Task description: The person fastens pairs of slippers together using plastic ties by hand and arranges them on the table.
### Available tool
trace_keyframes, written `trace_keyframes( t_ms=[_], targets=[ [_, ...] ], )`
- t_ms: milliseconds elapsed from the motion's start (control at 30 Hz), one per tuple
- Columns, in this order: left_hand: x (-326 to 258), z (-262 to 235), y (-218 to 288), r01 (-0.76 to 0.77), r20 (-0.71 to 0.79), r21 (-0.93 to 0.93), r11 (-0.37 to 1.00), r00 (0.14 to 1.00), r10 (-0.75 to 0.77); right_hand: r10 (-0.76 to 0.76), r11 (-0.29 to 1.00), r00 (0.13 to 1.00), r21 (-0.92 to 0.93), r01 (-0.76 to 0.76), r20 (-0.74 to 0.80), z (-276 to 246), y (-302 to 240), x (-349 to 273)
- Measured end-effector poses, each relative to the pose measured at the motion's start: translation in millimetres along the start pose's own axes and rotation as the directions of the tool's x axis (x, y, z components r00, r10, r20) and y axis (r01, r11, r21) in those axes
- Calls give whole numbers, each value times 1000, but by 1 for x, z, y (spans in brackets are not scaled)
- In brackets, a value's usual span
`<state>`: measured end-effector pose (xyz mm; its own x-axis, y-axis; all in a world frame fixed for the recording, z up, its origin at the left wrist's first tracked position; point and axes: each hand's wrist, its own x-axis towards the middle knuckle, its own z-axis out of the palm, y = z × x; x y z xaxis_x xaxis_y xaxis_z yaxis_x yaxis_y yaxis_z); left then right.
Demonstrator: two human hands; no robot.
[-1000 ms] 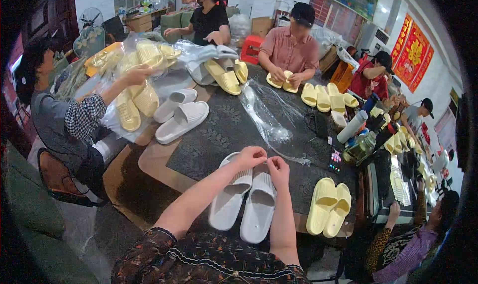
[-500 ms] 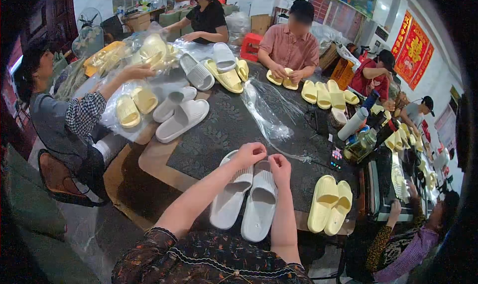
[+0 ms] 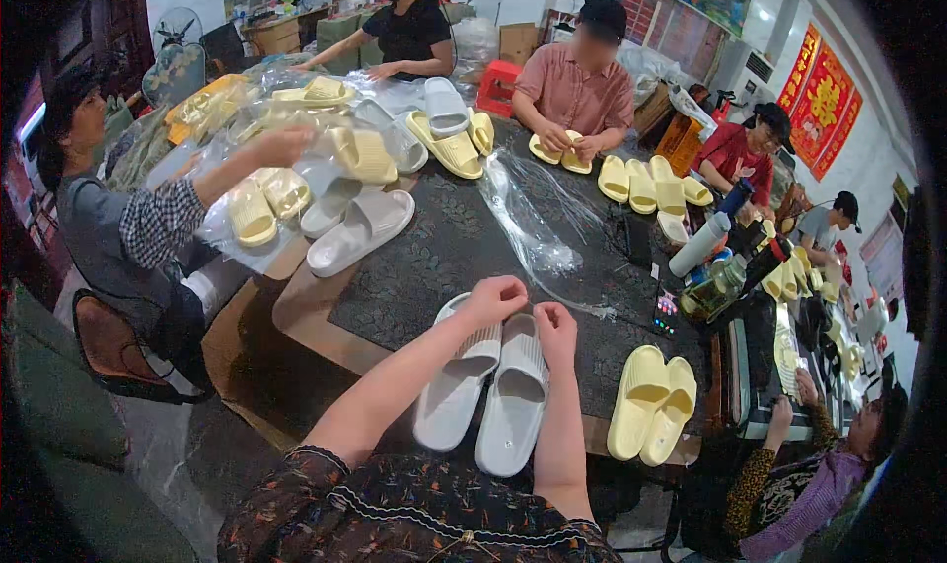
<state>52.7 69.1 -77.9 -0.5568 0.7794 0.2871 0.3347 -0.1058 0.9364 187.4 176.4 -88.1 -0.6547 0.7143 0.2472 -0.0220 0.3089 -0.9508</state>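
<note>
A pair of grey ribbed slide slippers lies on the table in front of me, toes pointing away: the left slipper [image 3: 449,405] and the right slipper [image 3: 513,415] are side by side. My left hand [image 3: 493,301] is over the left toe, thumb and fingers pinched together. Beside the right toe is my right hand [image 3: 557,331], closed in a pinch as well. The two sets of fingertips nearly meet above the toes. Whatever they hold, if anything, is too small to make out. A pair of yellow slippers [image 3: 651,405] lies to the right.
Clear plastic wrap [image 3: 538,237] lies on the dark tablecloth [image 3: 424,267] ahead. Grey slippers [image 3: 362,232] and bagged yellow slippers [image 3: 271,203] are at left, near a co-worker's arm [image 3: 237,163]. A white bottle [image 3: 698,244], a jar [image 3: 712,292] and a phone [image 3: 664,311] stand or lie at right.
My hands stay almost where they were. At left, the co-worker's hand has moved, and a yellow slipper now appears over the grey ones. The far co-worker's arm has reached further left.
</note>
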Motion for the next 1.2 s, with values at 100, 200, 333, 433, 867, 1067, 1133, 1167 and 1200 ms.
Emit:
trace_keyframes(
  t_ms=[100,200,333,433,867,1067,1133,1167,1200],
  targets=[
    [0,-1,0,23,4,-23,999,1000,-23,-20,999,1000,-37,20,7,-1,-4,-2],
    [-1,0,-5,-55,56,-1,998,997,55,-15,999,996,-27,18,85,-1,-2,-1],
    [-1,-1,-4,-4,-32,-47,999,999,2,36,999,999,-19,-35,21,0,-5,-2],
    [0,-3,-1,46,45,26,999,998,-47,20,998,999,-61,-18,39,-1,-9,-3],
    [0,0,-7,-44,111,16,999,993,42,-32,996,998,-81,36,47,-1,1,-1],
    [-2,-2,-5,46,73,-53,998,996,-42,-16,1000,1000,-25,16,-2,1,-9,-3],
    [-2,1,-1,14,72,-27,1000,997,-13,-14,989,999,-148,21,51,-4,-9,-4],
    [-2,3,1,-16,67,1,1000,998,16,-13,989,999,-149,20,47,-5,-6,-3],
    [-1,1,-1,-18,65,2,1000,998,18,-10,996,1000,-92,10,5,-3,-6,-2]
  ],
)
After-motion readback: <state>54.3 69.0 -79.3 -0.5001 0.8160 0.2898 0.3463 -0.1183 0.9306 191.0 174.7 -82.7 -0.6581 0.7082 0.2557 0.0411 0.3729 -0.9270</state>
